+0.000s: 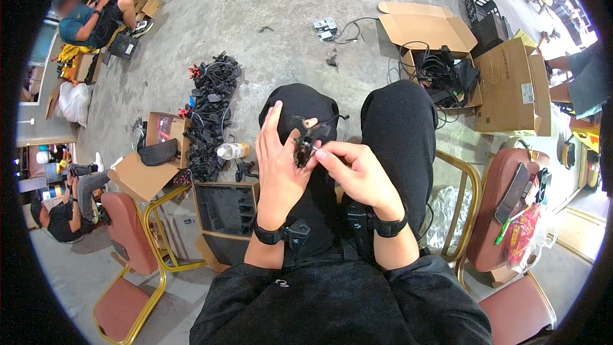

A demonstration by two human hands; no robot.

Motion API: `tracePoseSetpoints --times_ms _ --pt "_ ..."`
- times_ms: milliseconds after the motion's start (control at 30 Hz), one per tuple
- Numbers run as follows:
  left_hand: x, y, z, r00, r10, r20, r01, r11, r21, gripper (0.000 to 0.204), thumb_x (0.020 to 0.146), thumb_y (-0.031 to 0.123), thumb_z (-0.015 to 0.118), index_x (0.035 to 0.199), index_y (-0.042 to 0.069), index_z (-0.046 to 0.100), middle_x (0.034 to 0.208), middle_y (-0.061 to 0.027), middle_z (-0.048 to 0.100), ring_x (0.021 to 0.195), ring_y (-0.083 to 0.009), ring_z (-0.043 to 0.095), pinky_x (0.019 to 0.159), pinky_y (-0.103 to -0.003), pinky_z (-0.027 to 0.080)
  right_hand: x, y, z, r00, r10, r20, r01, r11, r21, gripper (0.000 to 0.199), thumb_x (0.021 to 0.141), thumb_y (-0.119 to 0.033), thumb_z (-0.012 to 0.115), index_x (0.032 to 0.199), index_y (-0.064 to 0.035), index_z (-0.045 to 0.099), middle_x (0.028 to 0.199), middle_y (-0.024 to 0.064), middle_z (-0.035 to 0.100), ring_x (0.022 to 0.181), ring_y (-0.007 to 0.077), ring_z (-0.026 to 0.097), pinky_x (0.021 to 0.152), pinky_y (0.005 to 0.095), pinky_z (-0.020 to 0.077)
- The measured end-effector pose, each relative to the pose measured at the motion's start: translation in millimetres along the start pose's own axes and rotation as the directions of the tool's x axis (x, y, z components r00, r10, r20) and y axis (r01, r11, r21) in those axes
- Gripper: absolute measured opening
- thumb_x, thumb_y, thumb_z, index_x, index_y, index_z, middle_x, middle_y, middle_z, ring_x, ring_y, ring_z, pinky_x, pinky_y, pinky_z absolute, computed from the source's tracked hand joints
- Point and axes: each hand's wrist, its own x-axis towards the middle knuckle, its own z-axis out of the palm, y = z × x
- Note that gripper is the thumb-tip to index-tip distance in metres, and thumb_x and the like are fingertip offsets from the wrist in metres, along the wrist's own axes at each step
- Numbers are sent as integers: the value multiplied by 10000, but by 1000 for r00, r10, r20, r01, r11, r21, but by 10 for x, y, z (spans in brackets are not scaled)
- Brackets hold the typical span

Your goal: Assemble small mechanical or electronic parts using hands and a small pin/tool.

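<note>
Above my left thigh, my left hand [279, 169] holds a small black device [304, 151] between thumb and palm, its other fingers stretched upward. A short dark cable with a small tip [345, 117] sticks out at the device's far side. The thumb and forefinger of my right hand [359, 174] are pinched together at the device's right edge. What they grip there is too small to make out. Each wrist wears a black strap, with a dark box-shaped unit [298, 233] beside the left one.
On the floor at left lie a long heap of black devices [214, 115], a bottle [233, 151] and an open carton [150, 176]. A carton of black cables [440, 70] stands far right. Chairs [504, 211] flank me; the right one bears a phone [511, 193]. Other people sit at left.
</note>
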Motion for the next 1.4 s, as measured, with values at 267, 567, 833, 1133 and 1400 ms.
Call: tracePoseSetpoints --times_ms 267,567,833,1133,1400 --pt "0 6 -3 1000 3 2 -3 1000 10 402 747 192 740 1091 18 626 1466 -208 322 1315 -411 356 1027 -488 325 12 72 -6 1000 -12 -27 13 1000 26 178 931 -136 572 879 11 659 741 55 616 601 88 503 560 263 414" --pt "24 40 3 999 -21 -30 21 1000 -21 391 800 202 708 1172 105 636 1448 -197 342 1307 -400 363 1033 -475 322 -30 -103 -73 952 -300 -65 245 869 -429 106 849 -76 614 902 12 643 720 127 580 598 273 576 557 336 464" --pt "6 -23 -7 1000 5 -2 -5 1000 -14 459 746 181 755 1183 126 626 1468 -190 316 1321 -400 346 1039 -488 312 -7 -45 -45 988 -152 -32 139 957 -254 159 898 -104 575 939 37 636 805 175 653 649 282 631 608 333 480" --pt "16 38 -40 1000 -19 15 20 999 -49 475 741 137 737 1201 165 621 1478 -177 303 1336 -390 329 1055 -485 290 32 0 -39 874 -485 -40 353 688 -634 106 823 -91 634 869 3 654 706 121 586 627 280 585 584 368 475" --pt "-12 -33 -16 998 -5 -57 0 997 -72 410 774 138 714 1158 41 609 1454 -185 340 1333 -384 335 1054 -472 297 45 -6 16 891 -440 -109 326 789 -520 93 816 -87 641 852 -2 644 691 116 561 619 289 572 577 356 470"
